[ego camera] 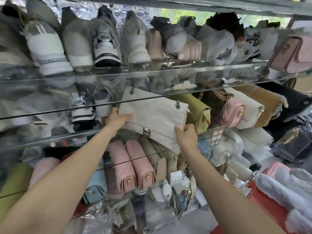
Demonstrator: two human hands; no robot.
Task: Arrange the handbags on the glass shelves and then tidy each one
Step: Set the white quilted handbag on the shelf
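Tiered glass shelves (168,71) fill the view; behind the top tier, a window (185,16) lets in daylight over green foliage.

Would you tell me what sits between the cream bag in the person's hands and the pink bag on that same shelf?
In the head view, an olive green bag and a brown patterned bag stand between the cream bag and the pink bag.

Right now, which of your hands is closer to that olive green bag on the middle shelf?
Right. The right hand holds the white handbag at its corner, just beside the olive green bag. The left hand grips the white handbag's far edge, away from it.
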